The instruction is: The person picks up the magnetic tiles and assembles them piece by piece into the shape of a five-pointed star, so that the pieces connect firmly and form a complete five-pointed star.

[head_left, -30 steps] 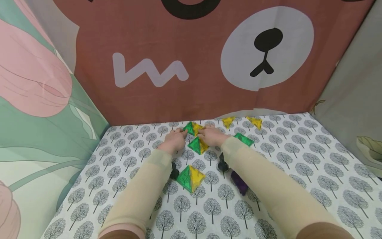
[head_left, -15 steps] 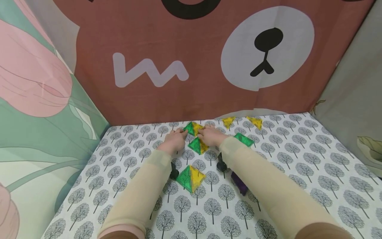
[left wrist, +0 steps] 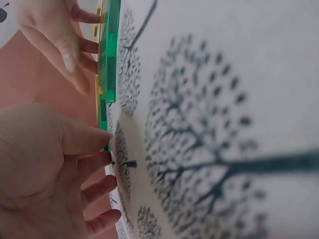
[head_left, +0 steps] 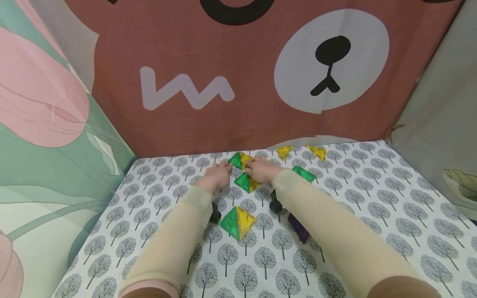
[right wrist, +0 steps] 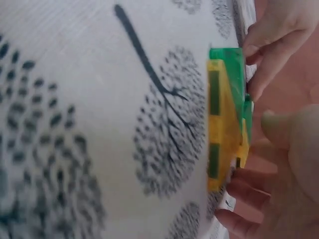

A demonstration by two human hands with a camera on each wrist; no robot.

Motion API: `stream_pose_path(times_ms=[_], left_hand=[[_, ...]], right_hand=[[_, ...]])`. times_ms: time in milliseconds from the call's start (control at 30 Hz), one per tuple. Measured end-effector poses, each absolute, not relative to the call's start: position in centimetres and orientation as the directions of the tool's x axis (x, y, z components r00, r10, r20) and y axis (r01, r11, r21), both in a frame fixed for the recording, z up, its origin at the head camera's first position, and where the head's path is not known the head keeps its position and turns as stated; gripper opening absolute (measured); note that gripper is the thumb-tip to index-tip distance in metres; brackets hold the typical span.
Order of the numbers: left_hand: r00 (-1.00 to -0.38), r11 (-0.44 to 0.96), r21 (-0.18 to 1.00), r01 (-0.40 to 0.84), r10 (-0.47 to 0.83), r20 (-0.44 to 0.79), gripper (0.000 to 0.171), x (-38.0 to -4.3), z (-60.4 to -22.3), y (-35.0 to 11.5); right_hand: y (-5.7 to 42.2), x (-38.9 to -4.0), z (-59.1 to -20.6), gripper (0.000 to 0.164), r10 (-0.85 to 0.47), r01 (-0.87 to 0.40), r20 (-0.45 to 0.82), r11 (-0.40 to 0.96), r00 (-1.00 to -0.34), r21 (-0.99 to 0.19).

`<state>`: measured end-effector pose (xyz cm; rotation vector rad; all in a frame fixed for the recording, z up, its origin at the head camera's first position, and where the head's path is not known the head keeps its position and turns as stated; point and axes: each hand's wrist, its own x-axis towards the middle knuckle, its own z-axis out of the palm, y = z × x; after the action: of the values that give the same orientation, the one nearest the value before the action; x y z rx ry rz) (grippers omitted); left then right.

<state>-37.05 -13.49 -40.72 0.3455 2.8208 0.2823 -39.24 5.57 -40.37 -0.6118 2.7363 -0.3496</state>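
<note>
At the back of the cloth, a green triangular magnetic tile (head_left: 235, 159) lies edge to edge with a yellow triangular tile (head_left: 244, 159). My left hand (head_left: 215, 177) has its thumb and forefinger at the green tile's left corner, pinching it; the other fingers spread loosely. On the opposite side, my right hand (head_left: 263, 169) touches the yellow tile's right corner with extended fingers, its thumb held apart. Just in front is a second green-yellow pair (head_left: 246, 182), its yellow half partly behind my right hand. Nearer me lies a third green-yellow pair (head_left: 237, 223).
Two loose yellow triangular tiles (head_left: 284, 152) lie at the back right. A green tile (head_left: 304, 174) sits beyond my right wrist, and a purple tile (head_left: 299, 227) is partly under that forearm. A brown bear-print backdrop (head_left: 186, 128) rises behind the tree-print cloth (head_left: 246, 273).
The right hand and forearm have shifted very slightly left. Both hands stay at the far tile pair, and the tiles keep their places apart from a slight camera shift.
</note>
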Motion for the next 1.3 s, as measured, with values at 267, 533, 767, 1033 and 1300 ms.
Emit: stream_pose_path(times_ms=[267, 533, 767, 1033, 1300], left_hand=[[-0.906, 0.925, 0.320, 0.206, 0.304, -0.296, 0.054, -36.8, -39.1, -14.0], [-0.917, 0.943, 0.249, 0.220, 0.287, -0.278, 0.067, -37.4, -34.3, -13.0], [-0.897, 0.932, 0.181, 0.314, 0.354, -0.265, 0.070, -38.3, -32.9, -8.8], [-0.853, 0.901, 0.136, 0.412, 0.434, -0.290, 0.062, -38.7, -35.8, -4.6], [-0.866, 0.898, 0.122, 0.423, 0.441, -0.237, 0.056, -39.4, -39.1, -3.4]], right_hand=[[11.2, -38.6, -36.9, 0.065, -0.499, -0.282, -0.243, 0.758, -0.832, -0.588], [21.0, -39.5, -33.5, 0.062, -0.369, -0.238, -0.138, 0.799, -0.919, -0.552], [25.2, -39.5, -35.5, 0.058, -0.292, -0.182, -0.148, 0.845, -0.945, -0.503], [25.5, -39.7, -39.6, 0.058, -0.254, -0.119, -0.202, 0.851, -0.946, -0.512], [24.3, -39.4, -41.1, 0.060, -0.236, -0.090, -0.212, 0.842, -0.948, -0.532]])
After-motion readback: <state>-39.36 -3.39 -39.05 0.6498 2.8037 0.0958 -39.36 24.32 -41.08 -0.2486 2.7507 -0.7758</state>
